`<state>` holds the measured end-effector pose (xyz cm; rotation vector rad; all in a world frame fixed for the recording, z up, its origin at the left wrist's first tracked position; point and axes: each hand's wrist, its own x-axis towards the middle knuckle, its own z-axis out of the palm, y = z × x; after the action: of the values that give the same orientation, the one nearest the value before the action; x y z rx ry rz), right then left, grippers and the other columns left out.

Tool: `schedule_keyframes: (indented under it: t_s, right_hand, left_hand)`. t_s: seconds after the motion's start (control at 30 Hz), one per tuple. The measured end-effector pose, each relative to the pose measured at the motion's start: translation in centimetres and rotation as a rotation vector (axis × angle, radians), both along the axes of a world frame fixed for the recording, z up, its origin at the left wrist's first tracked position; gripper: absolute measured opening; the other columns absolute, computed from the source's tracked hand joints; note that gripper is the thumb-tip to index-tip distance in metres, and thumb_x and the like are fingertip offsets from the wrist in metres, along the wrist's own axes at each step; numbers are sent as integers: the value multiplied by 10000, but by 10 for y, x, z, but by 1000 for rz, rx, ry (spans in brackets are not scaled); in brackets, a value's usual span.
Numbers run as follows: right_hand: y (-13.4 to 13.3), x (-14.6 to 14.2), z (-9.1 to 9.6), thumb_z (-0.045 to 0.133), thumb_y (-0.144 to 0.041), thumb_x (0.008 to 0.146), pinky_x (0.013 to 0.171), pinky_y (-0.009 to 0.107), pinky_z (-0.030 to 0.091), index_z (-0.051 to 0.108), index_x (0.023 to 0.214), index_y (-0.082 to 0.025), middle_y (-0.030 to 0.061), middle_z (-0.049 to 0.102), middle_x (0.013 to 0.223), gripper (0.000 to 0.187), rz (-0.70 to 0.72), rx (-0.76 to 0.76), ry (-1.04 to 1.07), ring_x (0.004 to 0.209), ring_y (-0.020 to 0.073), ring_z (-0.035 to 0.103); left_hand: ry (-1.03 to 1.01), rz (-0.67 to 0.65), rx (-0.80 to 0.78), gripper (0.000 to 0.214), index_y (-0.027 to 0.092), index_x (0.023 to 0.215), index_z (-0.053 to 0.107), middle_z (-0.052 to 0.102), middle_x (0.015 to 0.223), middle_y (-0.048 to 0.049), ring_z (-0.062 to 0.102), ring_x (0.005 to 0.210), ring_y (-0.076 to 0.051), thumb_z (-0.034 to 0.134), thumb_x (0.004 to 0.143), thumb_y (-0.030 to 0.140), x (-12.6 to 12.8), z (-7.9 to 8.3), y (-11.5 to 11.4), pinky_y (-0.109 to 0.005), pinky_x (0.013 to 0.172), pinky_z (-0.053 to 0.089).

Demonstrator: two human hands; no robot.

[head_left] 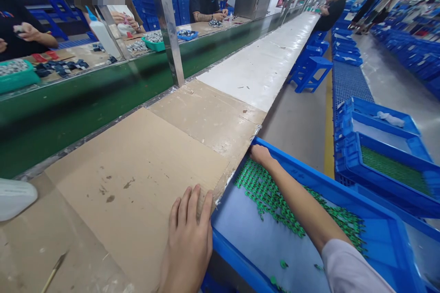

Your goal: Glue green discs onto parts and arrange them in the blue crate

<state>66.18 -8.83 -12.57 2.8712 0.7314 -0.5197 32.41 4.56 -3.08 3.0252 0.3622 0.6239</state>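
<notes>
My left hand point(190, 233) lies flat on a brown cardboard sheet point(137, 160) at the edge of the workbench, fingers stretched out and holding nothing. My right hand point(261, 153) reaches into the far corner of a blue plastic crate point(343, 192), beside the bench edge. Its fingers are curled, and whatever they hold, if anything, is hidden. Many small green pieces point(275, 199) lie in rows on the crate's pale liner, just below the right hand and forearm. A few loose green pieces point(283, 264) lie apart near the front.
A thin brush point(55, 272) and a white bottle point(15, 199) lie on the bench at left. A metal post point(168, 27) rises at the bench's back edge, before a green conveyor belt point(103, 96). More blue crates point(395, 160) and blue stools point(312, 73) stand right. Co-workers sit across the belt.
</notes>
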Motion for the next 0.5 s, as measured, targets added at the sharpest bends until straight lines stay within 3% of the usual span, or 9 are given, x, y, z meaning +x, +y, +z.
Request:
schedule_keyframes:
  t_s: [0.5]
  right_hand:
    - [-4,0,-7,458,-256,972,856,355,539,712,1144,-111,213,706,1173,339,35,19,-36,1081,319,692]
  left_hand:
    - [-2,1,42,410,210,1318,656,597,1411,-135,527,1301,-321,495,940,191,0,-1,0,-483,1093,365]
